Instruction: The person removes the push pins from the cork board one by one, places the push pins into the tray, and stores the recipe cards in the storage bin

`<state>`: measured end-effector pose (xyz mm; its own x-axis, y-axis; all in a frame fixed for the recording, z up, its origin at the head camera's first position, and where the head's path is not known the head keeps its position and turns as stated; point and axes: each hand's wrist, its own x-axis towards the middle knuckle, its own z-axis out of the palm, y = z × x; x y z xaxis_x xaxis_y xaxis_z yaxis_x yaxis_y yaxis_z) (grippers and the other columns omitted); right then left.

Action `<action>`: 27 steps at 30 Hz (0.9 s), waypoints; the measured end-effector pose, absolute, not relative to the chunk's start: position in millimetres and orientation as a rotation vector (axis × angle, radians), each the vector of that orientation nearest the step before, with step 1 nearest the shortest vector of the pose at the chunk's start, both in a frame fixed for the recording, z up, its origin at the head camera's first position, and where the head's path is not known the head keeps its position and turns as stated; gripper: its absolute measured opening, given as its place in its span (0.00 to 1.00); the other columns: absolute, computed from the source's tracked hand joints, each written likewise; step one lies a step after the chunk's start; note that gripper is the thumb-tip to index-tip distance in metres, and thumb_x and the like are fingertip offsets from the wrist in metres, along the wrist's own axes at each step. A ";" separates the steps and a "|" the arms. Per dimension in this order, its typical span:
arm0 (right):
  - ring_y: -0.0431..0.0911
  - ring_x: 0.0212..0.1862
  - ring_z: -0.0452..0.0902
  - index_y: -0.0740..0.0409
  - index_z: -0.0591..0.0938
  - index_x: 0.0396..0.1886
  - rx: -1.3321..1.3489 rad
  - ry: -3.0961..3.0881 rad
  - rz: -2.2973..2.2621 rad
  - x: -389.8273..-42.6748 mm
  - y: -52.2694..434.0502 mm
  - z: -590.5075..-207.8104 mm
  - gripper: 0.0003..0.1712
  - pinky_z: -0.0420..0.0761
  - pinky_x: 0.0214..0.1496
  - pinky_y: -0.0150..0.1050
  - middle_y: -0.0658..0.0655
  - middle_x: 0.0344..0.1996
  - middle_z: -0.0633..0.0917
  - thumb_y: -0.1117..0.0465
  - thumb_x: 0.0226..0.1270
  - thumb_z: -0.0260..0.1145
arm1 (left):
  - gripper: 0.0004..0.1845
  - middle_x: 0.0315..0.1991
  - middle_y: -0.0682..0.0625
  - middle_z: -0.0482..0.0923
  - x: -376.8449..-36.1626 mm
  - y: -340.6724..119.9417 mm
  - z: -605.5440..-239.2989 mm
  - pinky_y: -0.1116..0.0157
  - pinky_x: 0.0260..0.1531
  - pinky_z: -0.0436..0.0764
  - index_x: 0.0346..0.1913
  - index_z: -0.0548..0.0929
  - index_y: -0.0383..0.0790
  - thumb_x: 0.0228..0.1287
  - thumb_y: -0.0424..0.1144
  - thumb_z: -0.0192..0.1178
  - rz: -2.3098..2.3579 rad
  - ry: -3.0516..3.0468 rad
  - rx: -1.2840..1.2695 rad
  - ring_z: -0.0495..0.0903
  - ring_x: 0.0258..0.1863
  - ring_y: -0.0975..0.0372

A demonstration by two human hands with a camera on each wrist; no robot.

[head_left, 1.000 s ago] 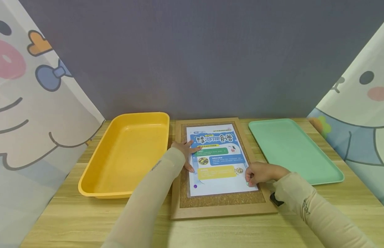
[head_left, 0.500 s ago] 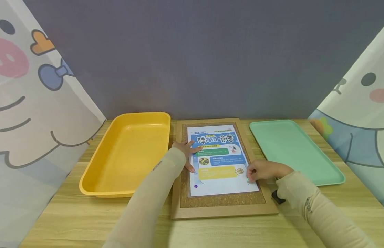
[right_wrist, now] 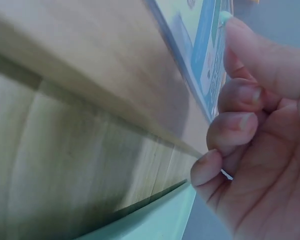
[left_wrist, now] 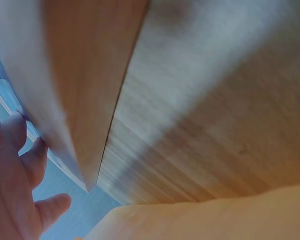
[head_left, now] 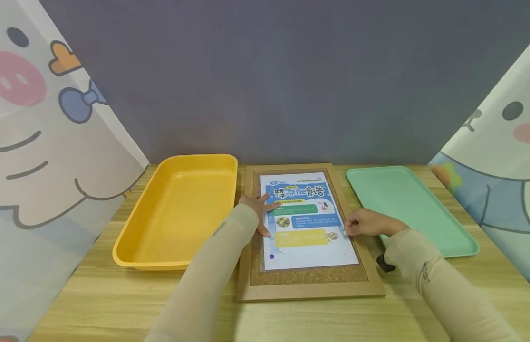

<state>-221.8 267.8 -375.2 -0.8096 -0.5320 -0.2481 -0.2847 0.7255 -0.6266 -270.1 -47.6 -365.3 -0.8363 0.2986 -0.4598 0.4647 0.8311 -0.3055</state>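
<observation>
Curled fingers of the right hand (head_left: 362, 224) pinch a small pale-green pushpin (head_left: 344, 232) at the right edge of a blue-and-white printed paper poster (head_left: 309, 221). The wrist view shows the pin's green head (right_wrist: 224, 16) clamped at the fingertips, just above the sheet. Its lifted position suggests the pin is free of the cork rather than seated in it, though its point is hidden.

Across the sheet, the straight, spread fingers of the left hand (head_left: 259, 211) lie flat on the poster's left edge, thumb and forefinger apart. The flat press appears meant to keep the paper from sliding or lifting while the other hand works the pin.

The poster rests face up on a rectangular cork board with a light wooden frame (head_left: 309, 289), lying flat on a pale wooden table (head_left: 98, 304). A small purple dot (head_left: 271, 256), possibly another pin, marks the sheet's lower left corner.

A deep yellow plastic tray (head_left: 179, 209) sits just left of the board, and a shallow mint-green plastic tray (head_left: 412, 209) just right of it, both within easy reach of either hand. A small black object (head_left: 385, 263) lies on the table by the right sleeve; what it is cannot be told.
</observation>
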 end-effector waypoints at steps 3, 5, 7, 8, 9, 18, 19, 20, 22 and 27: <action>0.39 0.26 0.65 0.62 0.81 0.26 -0.638 2.560 -0.828 -225.7 269.4 -374.9 0.07 0.67 0.30 0.33 0.45 0.21 0.74 0.68 0.64 0.63 | 0.59 0.79 0.57 0.33 -272.1 -47.2 -367.8 0.53 0.69 0.62 0.75 0.36 0.74 0.43 0.78 0.58 -0.581 2.608 0.562 0.42 0.77 0.57; 0.39 0.25 0.64 0.63 0.82 0.26 -0.645 2.600 -0.835 -228.7 270.7 -374.8 0.06 0.67 0.29 0.33 0.45 0.21 0.75 0.69 0.64 0.63 | 0.59 0.79 0.58 0.32 -274.9 -47.3 -370.6 0.53 0.69 0.62 0.75 0.35 0.75 0.42 0.79 0.57 -0.586 2.603 0.551 0.42 0.77 0.58; 0.38 0.24 0.64 0.63 0.82 0.26 -0.639 2.636 -0.845 -231.4 272.6 -375.2 0.06 0.67 0.29 0.33 0.45 0.20 0.75 0.70 0.64 0.63 | 0.60 0.79 0.58 0.31 -276.7 -47.2 -373.1 0.52 0.69 0.62 0.75 0.35 0.75 0.41 0.79 0.58 -0.586 2.607 0.542 0.42 0.77 0.58; 0.38 0.24 0.64 0.64 0.82 0.26 -0.642 2.655 -0.848 -232.7 274.1 -376.0 0.07 0.67 0.28 0.33 0.46 0.20 0.75 0.70 0.64 0.63 | 0.60 0.79 0.58 0.31 -277.6 -47.1 -374.1 0.52 0.69 0.62 0.74 0.34 0.75 0.40 0.79 0.58 -0.588 2.605 0.538 0.42 0.77 0.58; 0.38 0.23 0.64 0.64 0.82 0.26 -0.639 2.675 -0.850 -233.8 275.4 -376.4 0.07 0.67 0.27 0.33 0.46 0.19 0.76 0.71 0.64 0.62 | 0.61 0.79 0.58 0.31 -278.4 -47.1 -375.1 0.52 0.69 0.62 0.74 0.34 0.76 0.40 0.79 0.58 -0.588 2.606 0.533 0.42 0.77 0.58; 0.37 0.24 0.63 0.66 0.80 0.26 -0.589 2.795 -0.859 -240.5 290.3 -379.8 0.07 0.67 0.29 0.35 0.53 0.24 0.82 0.69 0.65 0.64 | 0.59 0.79 0.57 0.32 -272.4 -45.6 -368.9 0.53 0.69 0.61 0.75 0.35 0.74 0.43 0.79 0.57 -0.595 2.617 0.572 0.42 0.77 0.58; 0.38 0.24 0.63 0.66 0.80 0.26 -0.581 2.796 -0.859 -241.2 291.8 -380.1 0.08 0.67 0.29 0.35 0.54 0.25 0.83 0.69 0.65 0.64 | 0.59 0.79 0.57 0.33 -270.0 -45.6 -366.3 0.53 0.70 0.60 0.75 0.35 0.73 0.43 0.78 0.57 -0.592 2.618 0.577 0.42 0.77 0.58; 0.39 0.25 0.64 0.66 0.80 0.26 -0.566 2.797 -0.856 -241.9 292.9 -380.1 0.08 0.67 0.30 0.36 0.55 0.27 0.84 0.68 0.66 0.64 | 0.59 0.79 0.56 0.33 -268.0 -45.6 -364.1 0.52 0.70 0.60 0.76 0.36 0.73 0.44 0.78 0.57 -0.592 2.617 0.583 0.42 0.77 0.58; 0.41 0.27 0.66 0.65 0.81 0.27 -0.533 2.795 -0.843 -243.4 295.0 -379.9 0.08 0.68 0.31 0.38 0.58 0.30 0.85 0.67 0.66 0.63 | 0.58 0.79 0.56 0.34 -264.4 -46.1 -360.3 0.52 0.71 0.58 0.76 0.37 0.72 0.45 0.78 0.57 -0.586 2.620 0.592 0.42 0.77 0.58; 0.44 0.30 0.68 0.64 0.81 0.28 -0.496 2.827 -0.779 -249.4 301.0 -380.0 0.08 0.69 0.34 0.41 0.63 0.35 0.85 0.65 0.67 0.63 | 0.58 0.79 0.57 0.35 -264.5 -47.5 -361.5 0.53 0.70 0.61 0.76 0.37 0.72 0.45 0.78 0.57 -0.595 2.621 0.577 0.42 0.77 0.58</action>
